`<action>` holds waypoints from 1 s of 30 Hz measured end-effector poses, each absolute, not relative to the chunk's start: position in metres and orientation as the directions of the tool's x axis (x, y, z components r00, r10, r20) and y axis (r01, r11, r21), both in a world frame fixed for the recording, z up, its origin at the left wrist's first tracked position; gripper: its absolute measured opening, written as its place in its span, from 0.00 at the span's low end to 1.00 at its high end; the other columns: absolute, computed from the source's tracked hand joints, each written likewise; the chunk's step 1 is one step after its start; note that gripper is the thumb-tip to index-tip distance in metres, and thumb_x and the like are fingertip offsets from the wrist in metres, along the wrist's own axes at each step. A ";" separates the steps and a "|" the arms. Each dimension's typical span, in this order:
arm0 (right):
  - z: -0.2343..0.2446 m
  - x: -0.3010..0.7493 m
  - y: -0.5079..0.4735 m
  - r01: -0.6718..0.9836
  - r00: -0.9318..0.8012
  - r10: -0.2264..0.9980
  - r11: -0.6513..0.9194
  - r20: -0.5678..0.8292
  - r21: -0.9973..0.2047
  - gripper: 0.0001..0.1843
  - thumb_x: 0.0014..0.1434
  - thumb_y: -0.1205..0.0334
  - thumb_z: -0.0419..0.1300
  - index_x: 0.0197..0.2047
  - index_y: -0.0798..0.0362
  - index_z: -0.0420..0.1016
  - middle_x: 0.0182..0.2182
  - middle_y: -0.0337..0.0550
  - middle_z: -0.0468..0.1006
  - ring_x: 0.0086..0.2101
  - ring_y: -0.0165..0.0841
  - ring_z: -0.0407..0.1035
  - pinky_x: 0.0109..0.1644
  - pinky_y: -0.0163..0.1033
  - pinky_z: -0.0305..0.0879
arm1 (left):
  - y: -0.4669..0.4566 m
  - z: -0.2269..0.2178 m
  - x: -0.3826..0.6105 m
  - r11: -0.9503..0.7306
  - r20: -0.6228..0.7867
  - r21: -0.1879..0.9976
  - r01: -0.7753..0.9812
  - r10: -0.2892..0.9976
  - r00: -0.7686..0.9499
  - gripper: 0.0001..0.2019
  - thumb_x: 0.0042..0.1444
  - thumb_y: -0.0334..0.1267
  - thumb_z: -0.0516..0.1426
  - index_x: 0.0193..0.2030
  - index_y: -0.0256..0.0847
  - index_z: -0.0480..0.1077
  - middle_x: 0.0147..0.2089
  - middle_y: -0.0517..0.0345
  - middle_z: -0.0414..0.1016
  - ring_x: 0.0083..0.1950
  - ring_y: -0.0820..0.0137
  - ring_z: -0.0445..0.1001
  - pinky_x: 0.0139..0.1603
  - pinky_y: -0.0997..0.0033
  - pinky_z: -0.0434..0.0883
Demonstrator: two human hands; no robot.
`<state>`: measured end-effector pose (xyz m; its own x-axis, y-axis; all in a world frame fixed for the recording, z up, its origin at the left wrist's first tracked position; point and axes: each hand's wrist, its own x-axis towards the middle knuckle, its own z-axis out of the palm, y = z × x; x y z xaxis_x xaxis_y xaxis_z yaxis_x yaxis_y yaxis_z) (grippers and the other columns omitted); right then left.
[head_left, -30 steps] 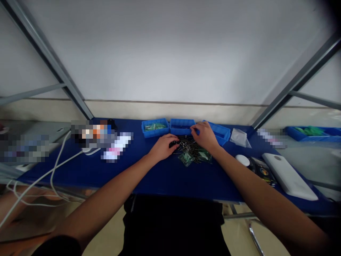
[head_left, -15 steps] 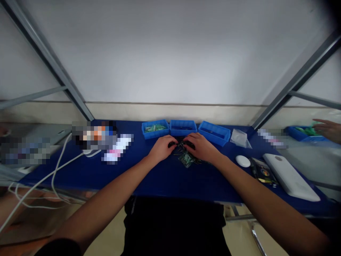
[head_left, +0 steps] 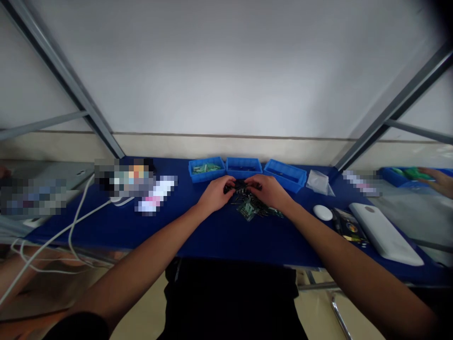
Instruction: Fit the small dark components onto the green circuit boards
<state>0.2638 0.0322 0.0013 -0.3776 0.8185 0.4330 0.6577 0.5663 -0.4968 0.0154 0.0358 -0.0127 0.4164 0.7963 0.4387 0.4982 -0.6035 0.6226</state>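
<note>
A loose pile of small dark, thin pieces (head_left: 262,208) lies on the blue table mat, their kind too small to make out. Green circuit-board pieces (head_left: 247,210) sit at its near side, seemingly in clear plastic. My left hand (head_left: 216,192) reaches the pile's left edge, thumb and fingers curled round something dark. From the right, my right hand (head_left: 268,190) curls over the top of the pile, with dark bits between thumb and fingers. What exactly either hand grips is hidden. The fingertips of both hands are a short way apart.
Behind the pile stand a blue bin (head_left: 207,175) of pale green pieces, a middle blue bin (head_left: 244,168) and a right blue bin (head_left: 285,175). Clear bags (head_left: 318,182), a white round case (head_left: 322,212) and a white power bank (head_left: 385,233) lie rightward. White cables (head_left: 88,217) cross the left. Another person's hand (head_left: 439,181) is far right.
Both hands stay at the pile; the fingers have shifted slightly, and more of the pile shows beneath my right hand. The other person's hand at far right has moved lower.
</note>
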 end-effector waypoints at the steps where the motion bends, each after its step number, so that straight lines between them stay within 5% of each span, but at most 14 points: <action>1: 0.002 0.263 0.032 0.658 -0.377 0.808 0.577 0.452 -0.484 0.11 0.64 0.69 0.65 0.47 0.47 0.85 0.42 0.43 0.87 0.37 0.38 0.81 0.46 0.45 0.77 | 0.036 -0.013 0.015 -0.615 0.455 0.607 0.503 0.788 0.415 0.16 0.62 0.28 0.64 0.56 0.42 0.74 0.51 0.52 0.84 0.53 0.61 0.84 0.60 0.56 0.78; 15: 0.003 0.256 0.029 0.714 -0.380 0.837 0.536 0.394 -0.450 0.06 0.60 0.69 0.69 0.39 0.47 0.83 0.37 0.40 0.87 0.37 0.38 0.80 0.43 0.42 0.74 | 0.034 -0.011 0.015 -0.682 0.447 0.496 0.538 0.731 0.516 0.13 0.66 0.33 0.63 0.56 0.43 0.80 0.55 0.50 0.84 0.57 0.58 0.81 0.63 0.53 0.75; 24: 0.003 0.254 0.028 0.635 -0.289 0.766 0.602 0.574 -0.484 0.09 0.66 0.66 0.62 0.47 0.48 0.82 0.39 0.44 0.84 0.37 0.39 0.78 0.45 0.45 0.77 | 0.032 -0.010 0.015 -0.670 0.479 0.501 0.548 0.742 0.470 0.11 0.66 0.33 0.63 0.54 0.43 0.79 0.53 0.50 0.84 0.56 0.58 0.81 0.62 0.54 0.76; 30: 0.004 0.245 0.020 0.341 -0.161 0.823 0.564 0.544 -0.752 0.10 0.67 0.54 0.66 0.50 0.46 0.79 0.44 0.45 0.85 0.41 0.39 0.82 0.50 0.50 0.82 | 0.028 -0.005 0.017 -0.678 0.504 0.529 0.511 0.735 0.453 0.10 0.70 0.41 0.61 0.54 0.44 0.81 0.52 0.52 0.86 0.55 0.59 0.82 0.60 0.57 0.76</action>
<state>0.2452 0.0203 0.0043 -0.1615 0.8232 0.5444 0.3411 0.5641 -0.7519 0.0169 0.0285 -0.0046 0.4533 0.7350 0.5042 0.5110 -0.6778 0.5286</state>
